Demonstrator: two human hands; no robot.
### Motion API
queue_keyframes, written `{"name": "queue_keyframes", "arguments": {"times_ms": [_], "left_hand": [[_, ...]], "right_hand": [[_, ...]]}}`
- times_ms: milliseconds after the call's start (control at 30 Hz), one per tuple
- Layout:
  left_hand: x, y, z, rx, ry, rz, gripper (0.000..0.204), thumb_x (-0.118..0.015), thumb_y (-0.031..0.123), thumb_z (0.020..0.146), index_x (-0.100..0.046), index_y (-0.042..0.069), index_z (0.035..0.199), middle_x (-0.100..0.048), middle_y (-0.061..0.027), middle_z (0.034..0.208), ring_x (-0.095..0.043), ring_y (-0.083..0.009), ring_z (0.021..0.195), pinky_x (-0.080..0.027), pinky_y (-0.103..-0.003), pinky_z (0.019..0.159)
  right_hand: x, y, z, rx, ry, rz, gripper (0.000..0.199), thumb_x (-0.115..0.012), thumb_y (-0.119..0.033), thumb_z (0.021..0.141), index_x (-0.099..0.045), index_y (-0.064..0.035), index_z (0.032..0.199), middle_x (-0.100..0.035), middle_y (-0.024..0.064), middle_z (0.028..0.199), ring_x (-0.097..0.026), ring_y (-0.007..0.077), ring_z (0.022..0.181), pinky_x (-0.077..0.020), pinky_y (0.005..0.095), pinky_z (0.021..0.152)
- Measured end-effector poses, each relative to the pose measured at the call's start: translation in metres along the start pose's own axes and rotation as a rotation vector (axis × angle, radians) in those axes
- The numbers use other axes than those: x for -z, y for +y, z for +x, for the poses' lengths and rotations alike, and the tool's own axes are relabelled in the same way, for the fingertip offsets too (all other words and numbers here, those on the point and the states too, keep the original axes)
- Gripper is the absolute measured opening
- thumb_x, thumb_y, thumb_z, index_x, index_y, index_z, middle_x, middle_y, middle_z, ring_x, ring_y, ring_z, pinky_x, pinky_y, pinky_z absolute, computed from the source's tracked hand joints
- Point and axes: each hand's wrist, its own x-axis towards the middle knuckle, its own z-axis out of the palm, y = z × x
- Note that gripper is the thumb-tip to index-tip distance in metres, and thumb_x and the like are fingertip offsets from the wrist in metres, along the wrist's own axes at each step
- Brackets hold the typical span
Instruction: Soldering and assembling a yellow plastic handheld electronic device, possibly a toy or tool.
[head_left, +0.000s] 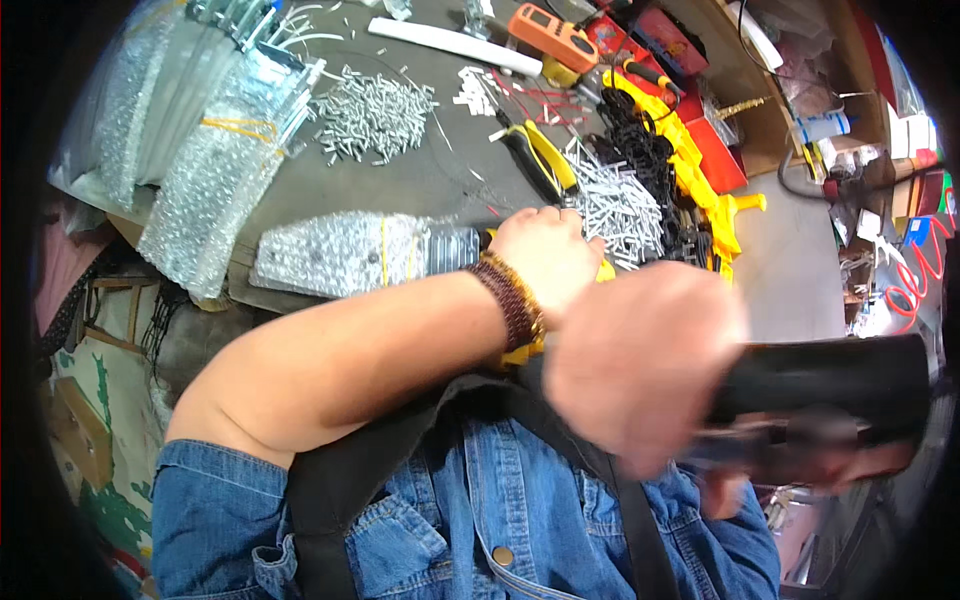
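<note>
Cluttered and grey, the worktop (400,190) is strewn with small parts: a loose heap of short white tube pieces (372,115) near its far side, a second pile of white pieces (620,205) to the right, and yellow-handled pliers (540,155) lying between them. Clear bags of parts (200,140) slump over the left edge, and a flat silvery packet (340,252) lies at the near edge. The person's left hand (545,255) is curled in a fist, knuckles up, just beside the second pile, pressing on something yellow (606,270) that is mostly hidden; a beaded bracelet (510,300) circles the wrist. Closer in, the right hand (640,365) is clamped around a thick black handle (830,375), blurred, well off the worktop at the right. An orange meter (555,38) sits far back.
</note>
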Motion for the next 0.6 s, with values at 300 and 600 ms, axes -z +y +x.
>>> {"name": "queue_keyframes", "arguments": {"times_ms": [300, 600], "left_hand": [[0.066, -0.047, -0.049, 0.153, -0.042, -0.221, 0.037, -0.068, 0.042, 0.087, -0.070, 0.007, 0.098, -0.067, -0.0143, 0.096, -0.065, -0.0337, 0.094, -0.052, -0.044, 0.081], [0.076, -0.049, -0.031, 0.149, -0.247, -0.265, 0.038, -0.073, 0.036, 0.085, -0.069, 0.007, 0.110, -0.065, -0.0167, 0.097, -0.062, -0.0354, 0.092, -0.049, -0.043, 0.081]], "right_hand": [[0.054, -0.006, -0.004, -0.016, 0.455, -0.361, 0.047, -0.076, -0.032, 0.077, -0.050, -0.0070, 0.107, -0.058, 0.0068, 0.077, -0.058, 0.0198, 0.061, -0.0476, 0.0363, 0.062], [0.065, 0.015, -0.009, -0.162, 0.485, -0.206, 0.057, -0.075, -0.049, 0.074, -0.048, -0.0071, 0.101, -0.055, 0.0061, 0.073, -0.056, 0.0183, 0.060, -0.0470, 0.0337, 0.061]]}}
